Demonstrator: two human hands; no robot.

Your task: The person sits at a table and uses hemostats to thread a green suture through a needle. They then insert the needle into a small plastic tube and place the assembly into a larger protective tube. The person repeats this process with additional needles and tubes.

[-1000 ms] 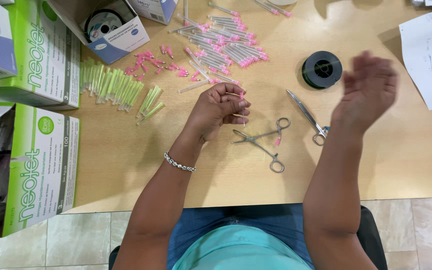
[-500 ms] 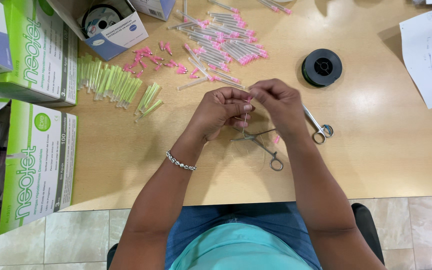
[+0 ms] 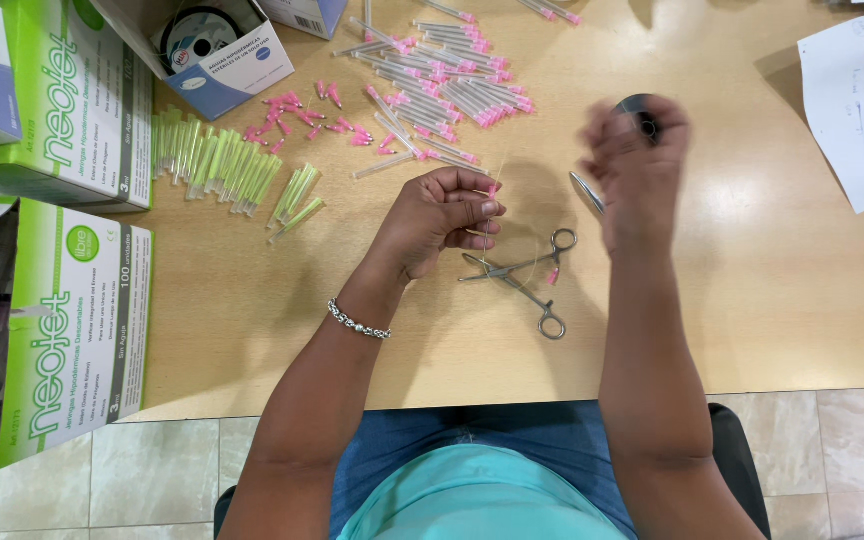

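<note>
Left hand (image 3: 439, 212) sits just above-left of the forceps (image 3: 519, 275), fingers curled, fingertips pinching a small pink-tipped needle (image 3: 492, 190) over the wooden table (image 3: 752, 300). A thin thread (image 3: 497, 225) seems to hang from the pinch toward the forceps; too fine to trace. Right hand (image 3: 637, 165) is raised up-right of the forceps, motion-blurred, so I can't tell its grip. It partly hides a black spool (image 3: 642, 105). Forceps lie flat, untouched. A second metal tool (image 3: 586, 190) is just above them. Pink-capped needle pile (image 3: 452, 85) sits farther up, green caps (image 3: 222, 165) far left.
</note>
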